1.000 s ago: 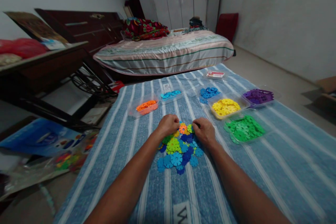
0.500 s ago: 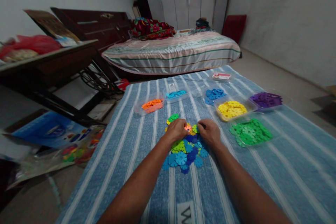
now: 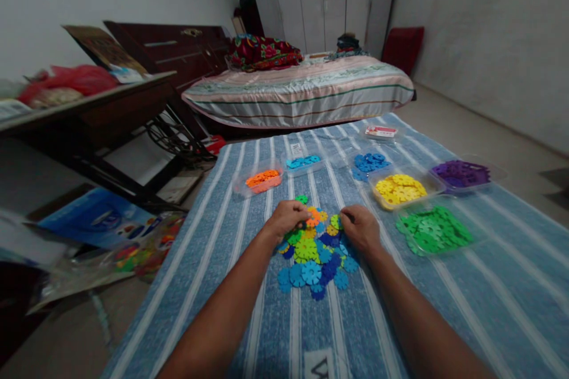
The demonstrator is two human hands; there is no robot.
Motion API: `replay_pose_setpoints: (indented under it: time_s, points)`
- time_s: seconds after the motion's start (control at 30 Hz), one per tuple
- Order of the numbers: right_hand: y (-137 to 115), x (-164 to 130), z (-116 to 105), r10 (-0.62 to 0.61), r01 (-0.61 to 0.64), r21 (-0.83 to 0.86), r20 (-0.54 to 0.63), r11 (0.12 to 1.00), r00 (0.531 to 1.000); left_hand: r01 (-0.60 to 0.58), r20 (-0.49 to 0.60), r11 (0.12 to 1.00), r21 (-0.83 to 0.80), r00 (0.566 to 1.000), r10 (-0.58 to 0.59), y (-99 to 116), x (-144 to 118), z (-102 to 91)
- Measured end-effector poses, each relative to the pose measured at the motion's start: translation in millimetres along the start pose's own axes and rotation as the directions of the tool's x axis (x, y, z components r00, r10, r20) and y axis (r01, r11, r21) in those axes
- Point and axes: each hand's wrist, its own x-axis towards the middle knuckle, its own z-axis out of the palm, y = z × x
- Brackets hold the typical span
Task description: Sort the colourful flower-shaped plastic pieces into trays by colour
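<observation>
A loose pile of plastic snowflake discs lies on the striped cloth, with lime-green discs (image 3: 306, 249), light blue discs (image 3: 310, 273) and dark blue discs (image 3: 329, 269). At its upper left, my left hand (image 3: 287, 220) is closed, fingertips pinching an orange snowflake disc (image 3: 313, 217). My right hand (image 3: 361, 228) is closed at the pile's right edge, its fingertips against a yellow-green snowflake disc (image 3: 335, 222). The thumb's grip there is partly hidden. A green disc (image 3: 301, 199) lies just beyond my left hand.
Clear trays hold sorted discs: orange (image 3: 263, 180), light blue (image 3: 303, 161), blue (image 3: 371, 162), yellow (image 3: 400, 189), purple (image 3: 461, 173) and green (image 3: 435, 228). A labelled clear box (image 3: 381, 132) sits at the far edge. Behind stands a bed (image 3: 297, 95); a wooden table (image 3: 89, 98) is left.
My left hand has drawn left with the orange disc, uncovering more of the pile. My right hand keeps nearly the same place beside the yellow-green disc. The view has shifted slightly.
</observation>
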Motion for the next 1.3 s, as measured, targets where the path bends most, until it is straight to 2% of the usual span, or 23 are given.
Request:
replay_pose_setpoints:
  time_s: [0.1, 0.17, 0.23, 0.3, 0.33, 0.4, 0.47, 0.6, 0.67, 0.73, 0.8, 0.9, 1.03, 1.1, 1.3]
  points:
    - [1, 0, 1, 0.008, -0.008, -0.007, 0.003, 1.0, 1.0, 0.077, -0.125, 0.977, -0.198, 0.987, -0.103, 6, 6, -23.8]
    - [1, 0, 1, 0.01, -0.01, -0.004, 0.002, 1.0, 1.0, 0.026, -0.264, 0.924, -0.381, 0.955, -0.136, 16, 14, -43.4]
    - [2, -1, 1, 0.009, -0.009, -0.002, 0.002, 1.0, 1.0, -0.067, -0.383, 0.83, -0.554, 0.905, -0.183, 26, 22, -62.4]
    - [3, -1, 2, 0.006, -0.006, -0.005, 0.005, 1.0, 1.0, -0.079, -0.413, 0.764, -0.64, 0.874, -0.255, 33, 27, -76.1]
    - [3, 0, 2, 0.004, -0.004, -0.008, 0.005, 1.0, 1.0, -0.055, -0.407, 0.76, -0.647, 0.868, -0.284, 34, 28, -79.7]
    - [3, 0, 2, -0.003, 0.003, -0.01, 0.005, 1.0, 1.0, 0.006, -0.382, 0.807, -0.59, 0.879, -0.286, 32, 25, -79.3]
    - [3, 0, 2, -0.012, 0.012, -0.006, 0.001, 1.0, 1.0, 0.04, -0.348, 0.887, -0.46, 0.911, -0.222, 23, 20, -70.6]
    - [2, 0, 2, -0.009, 0.009, -0.005, -0.007, 1.0, 1.0, 0.032, -0.27, 0.997, -0.064, 0.962, -0.048, 2, 15, -46.4]
    - [2, 0, 1, -0.005, 0.005, -0.011, -0.003, 1.0, 1.0, 0.011, -0.268, 0.981, 0.193, 0.962, 0.042, -6, 18, -39.0]
    - [2, 0, 1, -0.006, 0.006, -0.016, 0.002, 1.0, 1.0, 0.025, -0.275, 0.908, 0.419, 0.956, 0.1, -10, 22, -35.6]
    - [2, 0, 1, -0.011, 0.011, -0.016, 0.006, 1.0, 1.0, 0.065, -0.272, 0.828, 0.557, 0.956, 0.108, -11, 25, -34.3]
    - [3, 0, 1, -0.012, 0.012, -0.011, 0.009, 1.0, 1.0, 0.105, -0.258, 0.769, 0.63, 0.963, 0.08, -9, 26, -32.4]
    - [3, 1, 1, 0.0, 0.001, -0.011, 0.009, 1.0, 1.0, 0.08, -0.197, 0.762, 0.643, 0.978, 0.064, -8, 27, -28.9]
    - [2, 1, 1, 0.002, -0.002, -0.011, 0.01, 1.0, 1.0, 0.067, -0.193, 0.78, 0.622, 0.979, 0.069, -10, 28, -28.0]
    - [2, 1, 1, 0.0, 0.0, -0.01, 0.012, 1.0, 1.0, 0.061, -0.28, 0.88, 0.47, 0.956, 0.083, -21, 33, -30.3]
